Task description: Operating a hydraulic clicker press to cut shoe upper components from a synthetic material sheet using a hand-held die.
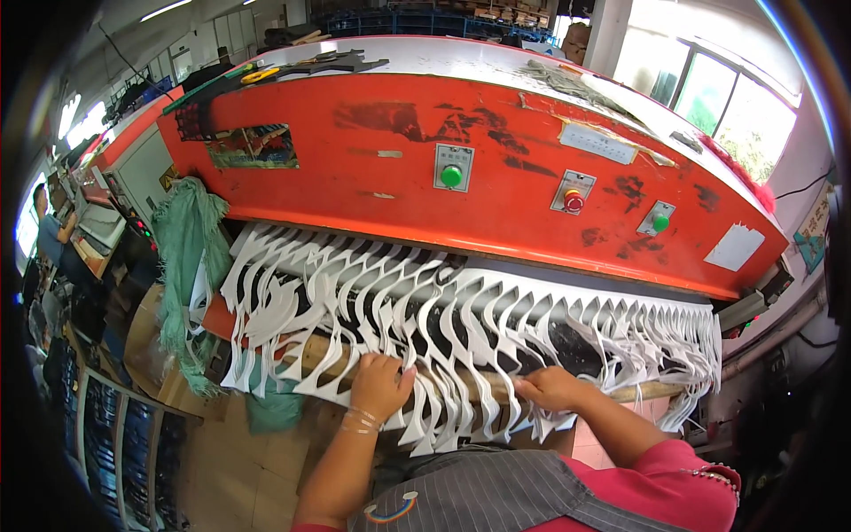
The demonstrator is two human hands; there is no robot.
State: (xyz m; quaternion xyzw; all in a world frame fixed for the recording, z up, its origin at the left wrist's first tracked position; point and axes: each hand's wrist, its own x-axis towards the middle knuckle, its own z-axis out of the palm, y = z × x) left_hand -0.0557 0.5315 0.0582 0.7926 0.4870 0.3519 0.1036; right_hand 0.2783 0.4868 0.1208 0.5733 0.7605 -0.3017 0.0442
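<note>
White sheeting (486, 277), slit into wavy, pointed strips, droops, left hand (381, 387) and right hand (551, 388) pinching it.

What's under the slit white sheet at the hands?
Between the strips of the slit white sheet: a dark surface and, near the front, a wooden bar. Whatever the strips and both hands cover can't be seen.

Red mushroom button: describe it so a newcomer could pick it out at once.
Find the big red machine front above the cut white sheeting. Right of its middle is the red mushroom button, between a green push button on its left and another on its right. Of these three buttons, it alone is red.
</note>
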